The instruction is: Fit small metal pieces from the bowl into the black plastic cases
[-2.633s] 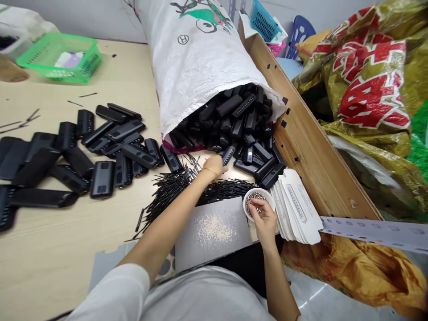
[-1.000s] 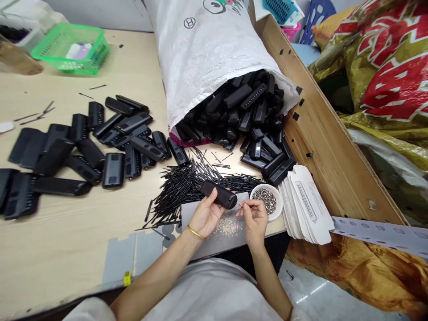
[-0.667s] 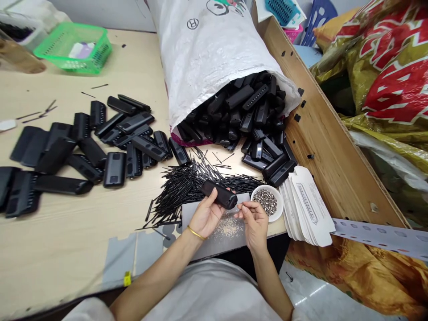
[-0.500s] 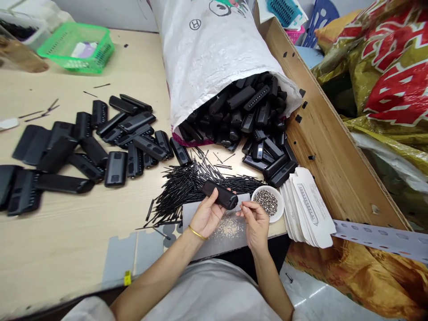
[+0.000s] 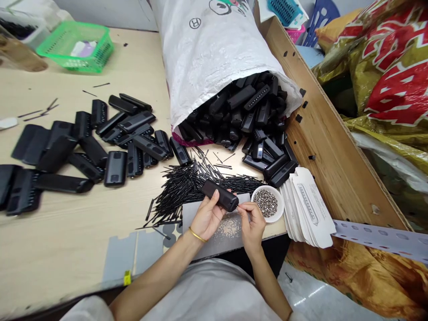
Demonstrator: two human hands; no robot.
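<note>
My left hand (image 5: 207,215), with a gold bangle at the wrist, is wrapped round a long black plastic casing (image 5: 219,195). The casing lies tilted, its near right end toward my right hand (image 5: 252,223). My right thumb and finger are pinched at that end; whatever lies between them is too small to make out. Just beyond my right hand stands a white bowl (image 5: 280,213) of small shiny metal pieces (image 5: 265,202). Under both hands is a grey sheet (image 5: 207,249) with pale tiny grains (image 5: 228,228) scattered on it.
A heap of thin black sticks (image 5: 180,187) lies behind my left hand. A white sack (image 5: 214,58) spills similar black casings; more casings (image 5: 115,168) lie left. Folded white cards (image 5: 306,207) stand beside a wooden side board (image 5: 327,129). A green basket (image 5: 75,47) sits far left.
My right hand has moved slightly left, bringing its pinched fingertips up to the end of the black casing. My left hand keeps its hold, almost in place.
</note>
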